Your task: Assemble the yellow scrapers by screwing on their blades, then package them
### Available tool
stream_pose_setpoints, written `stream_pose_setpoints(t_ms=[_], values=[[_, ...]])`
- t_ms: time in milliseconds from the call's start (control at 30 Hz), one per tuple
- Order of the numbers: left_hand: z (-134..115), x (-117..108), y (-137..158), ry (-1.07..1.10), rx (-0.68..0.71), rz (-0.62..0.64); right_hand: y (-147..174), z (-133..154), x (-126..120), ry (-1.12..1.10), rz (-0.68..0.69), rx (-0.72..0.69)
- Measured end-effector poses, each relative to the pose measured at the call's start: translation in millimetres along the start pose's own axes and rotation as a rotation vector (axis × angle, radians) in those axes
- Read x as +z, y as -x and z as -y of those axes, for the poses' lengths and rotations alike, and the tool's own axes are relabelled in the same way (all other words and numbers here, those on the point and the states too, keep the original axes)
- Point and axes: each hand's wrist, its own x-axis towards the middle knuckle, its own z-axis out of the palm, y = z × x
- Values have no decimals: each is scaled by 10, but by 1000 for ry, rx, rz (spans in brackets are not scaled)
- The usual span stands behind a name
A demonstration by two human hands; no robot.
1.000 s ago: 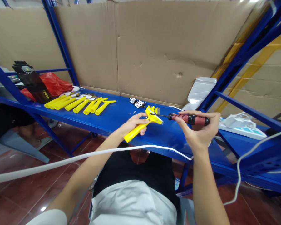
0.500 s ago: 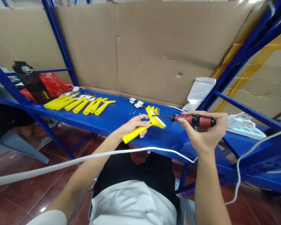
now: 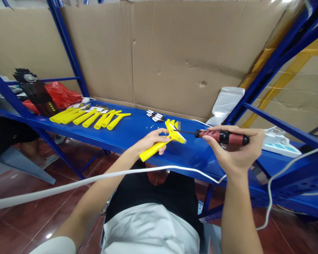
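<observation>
Nearest, a white cord (image 3: 137, 170) runs across below the scraper, from eight o'clock to five, clear of the work. The left hand (image 3: 152, 143) has its grip clamped on the yellow scraper (image 3: 154, 151) over the bench (image 3: 127, 137), its handle pointing to eight o'clock; holding it by the neck probably keeps the head steady and exposed to the tool. From three o'clock, the right hand (image 3: 240, 153) is closed round the screwdriver (image 3: 214, 137), thumb on the near side and fingers beyond, likely for control in turning. The shaft meets the scraper's head by a screw, though whether the tip is seated I cannot tell. Just past the head, at twelve, lie yellow pieces (image 3: 177, 125). Small bits (image 3: 151, 127) and striped pieces (image 3: 155, 115) sit around ten, apparently within easy reach. Farther off, toward nine, a row of scrapers (image 3: 89, 118) lies handles nearward, presumably laid so for orderly pick-up. Cardboard (image 3: 175, 56) backs the bench.
</observation>
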Motion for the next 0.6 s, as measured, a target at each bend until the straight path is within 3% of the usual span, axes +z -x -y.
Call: stream_pose_setpoints(t_ms=[600], values=[[10,5,-10,-85,19,30,2,53,-12,50,90,-129]])
